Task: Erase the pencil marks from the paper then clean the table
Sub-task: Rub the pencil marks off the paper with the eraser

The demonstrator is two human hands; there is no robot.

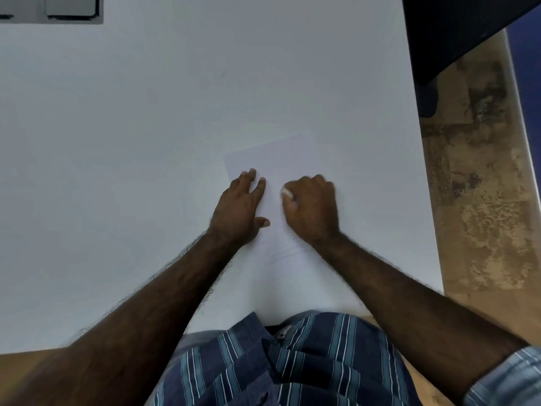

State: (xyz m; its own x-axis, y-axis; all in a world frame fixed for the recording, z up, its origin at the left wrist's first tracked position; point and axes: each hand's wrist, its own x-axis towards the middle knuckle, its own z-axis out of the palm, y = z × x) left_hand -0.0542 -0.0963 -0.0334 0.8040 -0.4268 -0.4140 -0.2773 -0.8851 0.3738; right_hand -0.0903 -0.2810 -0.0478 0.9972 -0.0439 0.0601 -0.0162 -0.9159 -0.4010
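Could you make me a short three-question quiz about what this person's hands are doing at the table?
1. True or false: the left hand lies with straight fingers on the paper.
2. What does the right hand grip? A) a pencil B) a white eraser C) a cloth
3. Fill in: the paper lies on a white ____.

Key
1. True.
2. B, the white eraser.
3. Table.
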